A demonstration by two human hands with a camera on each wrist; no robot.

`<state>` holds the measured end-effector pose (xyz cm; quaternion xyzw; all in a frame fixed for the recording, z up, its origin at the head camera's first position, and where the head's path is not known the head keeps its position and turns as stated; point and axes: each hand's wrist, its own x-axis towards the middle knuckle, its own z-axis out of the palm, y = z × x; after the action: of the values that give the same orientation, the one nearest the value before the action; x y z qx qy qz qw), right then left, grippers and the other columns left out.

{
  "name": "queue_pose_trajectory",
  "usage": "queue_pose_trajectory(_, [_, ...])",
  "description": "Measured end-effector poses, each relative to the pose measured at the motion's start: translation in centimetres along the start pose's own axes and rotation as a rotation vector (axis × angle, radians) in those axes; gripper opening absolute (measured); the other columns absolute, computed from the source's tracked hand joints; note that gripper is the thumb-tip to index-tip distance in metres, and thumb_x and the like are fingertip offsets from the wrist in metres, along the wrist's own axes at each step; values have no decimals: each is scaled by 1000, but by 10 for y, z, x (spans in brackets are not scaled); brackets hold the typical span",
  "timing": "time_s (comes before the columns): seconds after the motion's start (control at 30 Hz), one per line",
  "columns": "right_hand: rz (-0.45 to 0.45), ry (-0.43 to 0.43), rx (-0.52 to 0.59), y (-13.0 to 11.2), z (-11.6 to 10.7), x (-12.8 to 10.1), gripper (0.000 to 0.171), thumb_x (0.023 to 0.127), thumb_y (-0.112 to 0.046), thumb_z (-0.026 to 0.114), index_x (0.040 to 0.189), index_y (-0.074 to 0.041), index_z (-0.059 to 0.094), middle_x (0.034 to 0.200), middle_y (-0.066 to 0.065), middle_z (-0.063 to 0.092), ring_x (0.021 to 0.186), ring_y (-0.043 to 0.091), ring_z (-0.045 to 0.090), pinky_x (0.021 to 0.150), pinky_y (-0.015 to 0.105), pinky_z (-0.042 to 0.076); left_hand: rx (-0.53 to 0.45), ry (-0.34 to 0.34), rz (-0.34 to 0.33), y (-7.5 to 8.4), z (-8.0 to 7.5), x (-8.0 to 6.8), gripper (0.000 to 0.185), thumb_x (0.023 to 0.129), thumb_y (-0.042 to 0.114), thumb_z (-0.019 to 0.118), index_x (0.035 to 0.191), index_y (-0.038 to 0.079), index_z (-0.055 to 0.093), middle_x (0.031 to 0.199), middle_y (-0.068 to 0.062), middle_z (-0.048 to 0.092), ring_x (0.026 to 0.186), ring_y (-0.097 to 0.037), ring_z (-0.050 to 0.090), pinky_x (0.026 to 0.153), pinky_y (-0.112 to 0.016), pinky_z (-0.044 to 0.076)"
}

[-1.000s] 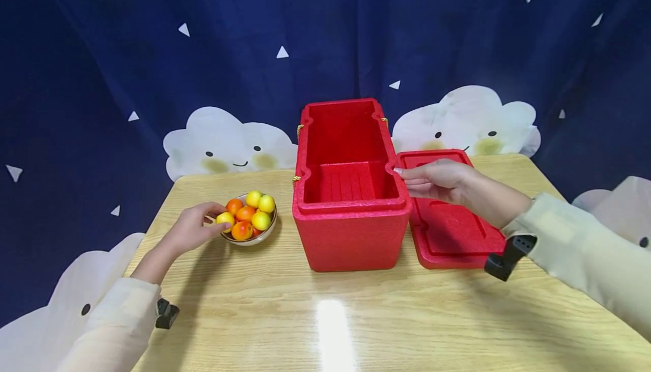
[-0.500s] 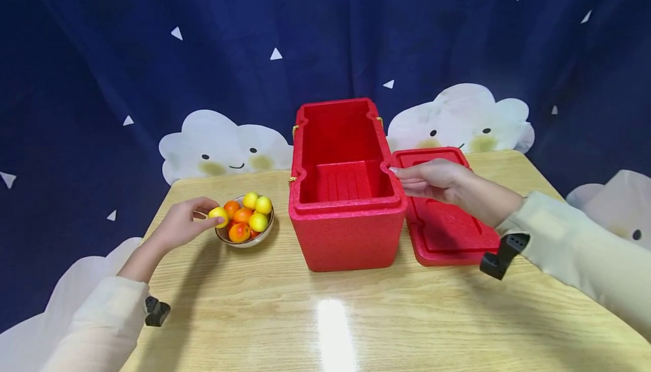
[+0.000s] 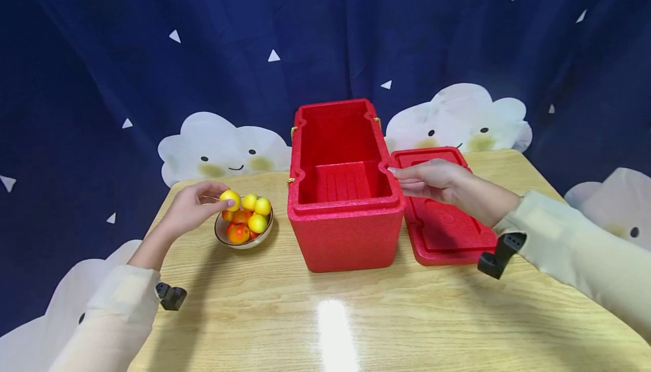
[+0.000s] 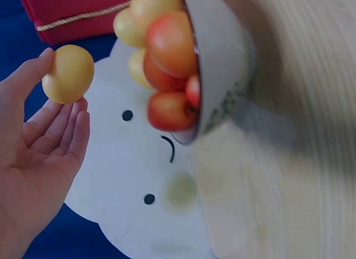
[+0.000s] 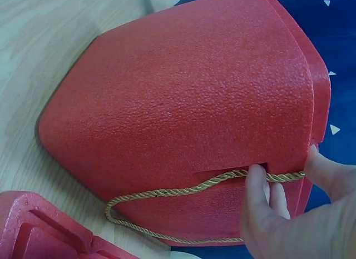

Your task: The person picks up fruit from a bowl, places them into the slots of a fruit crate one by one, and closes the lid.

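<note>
**Yellow fruit lifted clear of the bowl**

Yellow fruit (image 3: pixel 230 197) sits pinched between the thumb and fingertips of the left hand (image 3: pixel 190 209), held just above the near-left edge of the bowl (image 3: pixel 222 236); the left wrist view shows it (image 4: pixel 68 74) free of the pile, with the remaining fingers loosely extended beneath it. The bowl holds more yellow and orange-red fruit and stands on the wooden surface (image 3: pixel 330 315), just left of the open red foam box (image 3: pixel 348 236). The right hand (image 3: pixel 429 181) rests at the right rim of the box, its grip closed on the gold rope handle (image 5: pixel 194 187), thumb and fingers pinching the cord against the box wall. A red lid (image 3: pixel 447 230) lies flat on the surface, touching the right side of the box, under the right forearm. Behind hangs a dark blue cloth with white clouds.
</note>
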<state>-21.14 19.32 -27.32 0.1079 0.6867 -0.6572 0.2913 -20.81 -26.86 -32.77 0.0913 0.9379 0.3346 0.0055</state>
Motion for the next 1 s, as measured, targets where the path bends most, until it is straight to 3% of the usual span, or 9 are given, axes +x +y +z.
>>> queue_pose_trajectory(0.13, [1,8,-14,0,2,1,41,91,-29,64,126,-9,56,78,-8,75,77,7,73,80,21,57,-29,-7,-8,11,0,5,48,89,37,67,121,3,60,121,-18,64,107,-32,63,93,-42,53])
queue_pose_trajectory(0.27, [1,10,-17,0,3,1,63,91,-29,65,144,-4,40,79,-9,74,78,7,73,80,21,57,-44,-6,5,22,-2,12,48,88,38,68,121,5,60,121,-16,64,107,-30,63,92,-35,53])
queue_pose_trajectory(0.4, [-3,10,-20,0,4,2,61,91,-28,65,143,-5,41,79,-9,74,78,7,73,78,21,58,-51,0,27,33,-6,18,47,88,38,67,121,6,60,122,-15,64,107,-29,64,94,-35,53])
queue_pose_trajectory(0.53, [-3,5,-12,0,3,2,39,91,-28,65,124,-9,57,79,-8,75,78,7,73,77,21,58,-60,-4,44,44,-9,23,46,89,39,66,122,7,60,122,-15,64,108,-30,63,98,-45,50])
queue_pose_trajectory(0.63, [-4,0,3,0,3,2,27,90,-28,66,111,-11,61,79,-7,75,78,7,73,78,21,58,-60,-4,66,52,-10,27,45,89,39,66,121,7,60,122,-14,64,107,-29,64,98,-41,51])
queue_pose_trajectory(0.83, [2,8,-21,-1,3,2,57,90,-30,66,138,-6,47,79,-9,74,78,7,73,81,23,57,-64,3,105,70,-12,36,44,89,38,67,121,8,63,118,-13,67,104,-25,65,85,-16,51])
queue_pose_trajectory(1.0, [3,15,-38,-1,1,3,68,91,-31,65,147,-5,36,79,-10,74,78,6,73,80,22,58,-88,20,114,84,-11,46,39,88,36,68,118,10,64,115,-11,68,102,-23,66,85,-18,52])
